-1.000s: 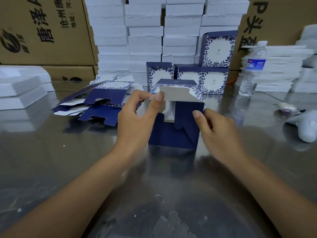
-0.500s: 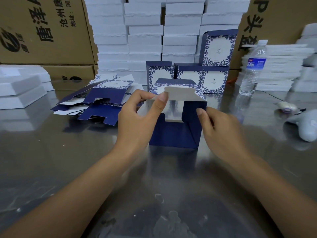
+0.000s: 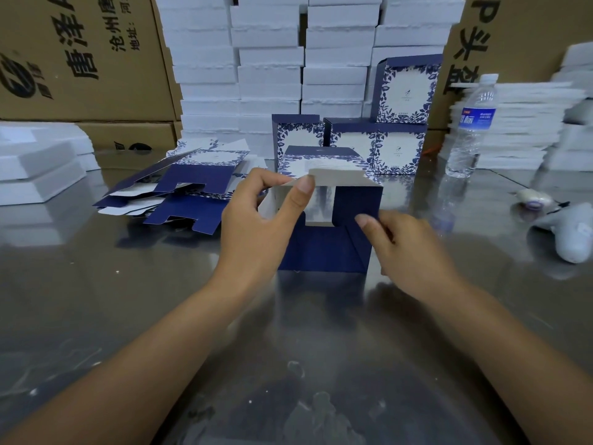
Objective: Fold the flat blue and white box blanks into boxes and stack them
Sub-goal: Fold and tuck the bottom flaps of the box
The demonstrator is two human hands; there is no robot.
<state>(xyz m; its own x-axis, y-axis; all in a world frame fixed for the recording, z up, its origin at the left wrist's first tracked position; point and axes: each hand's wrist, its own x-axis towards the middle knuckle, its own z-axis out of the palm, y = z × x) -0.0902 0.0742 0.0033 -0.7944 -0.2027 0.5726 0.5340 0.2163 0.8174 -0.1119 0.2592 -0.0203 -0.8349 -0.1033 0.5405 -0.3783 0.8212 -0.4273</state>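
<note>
Centrally, a half-folded dark blue cardboard box (image 3: 324, 248) stood on the reflective metal table (image 3: 96, 300), its open end toward the camera. The left hand (image 3: 256, 226) pinched the box's white inner flap (image 3: 337, 178) between thumb and forefinger at the upper edge, holding it raised. The right hand (image 3: 407, 245) grasped the box's right wall, thumb pressed on a slanted blue side flap, fingers curled round the edge. At 10 o'clock from the box lay a loose pile of flat blue and white box blanks (image 3: 179, 194). At 12 to 1 o'clock stood a row of finished blue and white floral boxes (image 3: 398, 149), with one more on top at its right end. A clear plastic water bottle with a blue label (image 3: 470, 130) stood at 2 o'clock, and a pale grey handheld device (image 3: 571, 232) lay at 3 o'clock. Stacked white foam trays (image 3: 269, 59) and brown printed cartons (image 3: 80, 53) lined the far edge.
</note>
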